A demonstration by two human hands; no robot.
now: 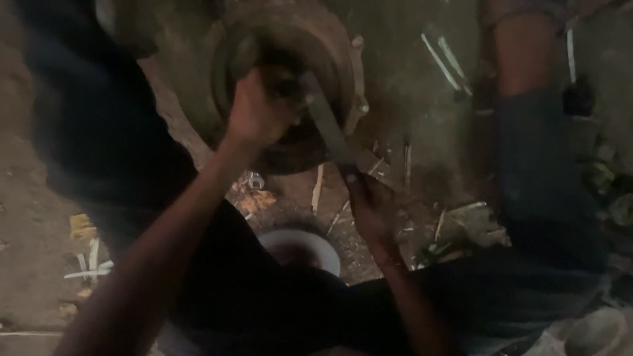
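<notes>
- Head view: it is dim and blurred, so I read only the coarse shapes here.
- My left hand [254, 112] is up at the near edge of a round, coiled basket-like piece [290, 79] that sits on the dirt ground [26, 217] ahead of me. The fingers are curled in tight against its rim or a dark lump at its centre; I cannot tell which of the two they have hold of.
- My right hand [369, 204] is lower and to the right, closed in a fist round the handle end of a long flat blade [330, 128]. The blade slants up and to the left from the fist, and its far end lies over the coiled piece, just beside my left hand.
- The coiled piece is in the upper middle of the view, tilted, with pale rings showing along its right side.
- Pale slivers and strips [448, 62] lie scattered on the ground around it, more to the right and a few at the far left.
- A pale round bowl [303, 247] sits on the ground between my forearms, close to my body.
- At the right, someone else's bare leg [521, 59] stands well apart from my hands.
- A second pale round vessel [597, 329] shows at the lower right corner.
</notes>
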